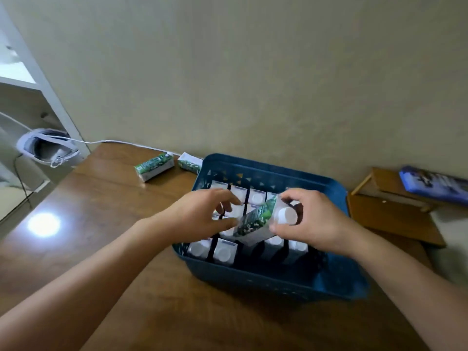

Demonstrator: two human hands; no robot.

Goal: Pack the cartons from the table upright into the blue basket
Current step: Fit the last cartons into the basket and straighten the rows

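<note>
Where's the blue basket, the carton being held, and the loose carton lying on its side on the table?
blue basket (273,282), head view, near wall.
held carton (255,221), head view, green printed side.
loose carton (154,166), head view, upper face.

No legible text, brand, number or sign anywhere in view. Green-and-white print on the cartons (155,166) lying left of the blue basket (339,198): too blurred to read. Same for the blue box (435,184) right of the basket.
</note>
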